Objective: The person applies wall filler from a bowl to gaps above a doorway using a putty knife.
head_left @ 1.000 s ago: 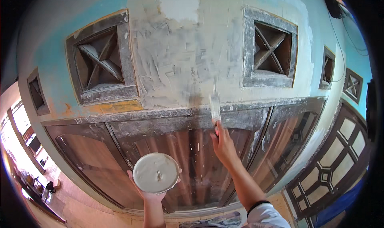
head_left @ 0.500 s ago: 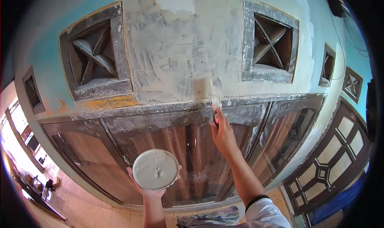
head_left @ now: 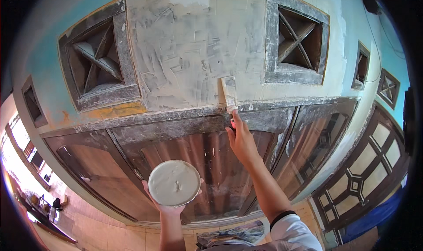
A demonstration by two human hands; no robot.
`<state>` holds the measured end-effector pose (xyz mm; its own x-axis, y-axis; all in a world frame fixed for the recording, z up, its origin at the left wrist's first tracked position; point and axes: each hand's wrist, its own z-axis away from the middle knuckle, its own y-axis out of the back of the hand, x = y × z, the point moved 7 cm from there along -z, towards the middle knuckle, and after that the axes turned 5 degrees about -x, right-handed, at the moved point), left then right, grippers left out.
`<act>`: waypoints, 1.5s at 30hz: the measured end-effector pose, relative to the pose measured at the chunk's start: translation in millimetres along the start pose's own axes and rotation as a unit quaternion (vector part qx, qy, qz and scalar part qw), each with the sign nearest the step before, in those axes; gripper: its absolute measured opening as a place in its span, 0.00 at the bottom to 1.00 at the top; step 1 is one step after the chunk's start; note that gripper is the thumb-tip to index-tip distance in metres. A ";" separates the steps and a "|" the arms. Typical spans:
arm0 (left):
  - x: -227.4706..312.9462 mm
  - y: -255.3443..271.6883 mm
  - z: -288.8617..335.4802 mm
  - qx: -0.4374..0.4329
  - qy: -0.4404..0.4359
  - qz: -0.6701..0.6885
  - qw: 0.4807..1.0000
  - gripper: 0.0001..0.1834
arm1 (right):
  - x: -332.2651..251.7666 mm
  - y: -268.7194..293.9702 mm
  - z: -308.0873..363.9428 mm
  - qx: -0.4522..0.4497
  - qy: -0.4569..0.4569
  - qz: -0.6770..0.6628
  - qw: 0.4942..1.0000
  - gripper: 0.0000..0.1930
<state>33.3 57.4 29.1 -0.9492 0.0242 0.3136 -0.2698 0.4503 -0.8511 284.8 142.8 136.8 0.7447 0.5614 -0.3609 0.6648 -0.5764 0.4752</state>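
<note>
My right hand [head_left: 241,142] is raised to the wall and grips a putty knife [head_left: 229,94] whose pale blade lies flat on the grey filler patch [head_left: 189,53] just above the wooden lintel [head_left: 176,116]. My left hand [head_left: 169,204] holds up a round bowl [head_left: 174,182] full of pale grey putty, low and left of the other hand, in front of the window glass. The filler covers the wall between two square vent openings, one on the left [head_left: 98,61] and one on the right [head_left: 298,44].
A wide wood-framed window [head_left: 211,163] spans below the lintel. More small vents [head_left: 362,66] sit along the turquoise wall to the right. A dark door with pale panes [head_left: 370,171] stands at lower right. A tiled floor [head_left: 88,220] lies far below at lower left.
My right hand has pushed the putty knife upward, from the lintel edge onto the filled wall. The bowl in my left hand has stayed nearly where it was.
</note>
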 end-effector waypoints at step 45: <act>-58.3 37.9 4.7 0.027 0.117 0.070 0.990 0.53 | 19.5 17.5 192.9 -0.170 -0.242 -0.567 0.769 0.17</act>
<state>77.6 68.8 -23.4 -0.9160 0.2928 0.2744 -0.1523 0.3791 -0.9128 322.3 29.1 -16.7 -0.3124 0.2553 -0.9150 0.9104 0.3555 -0.2116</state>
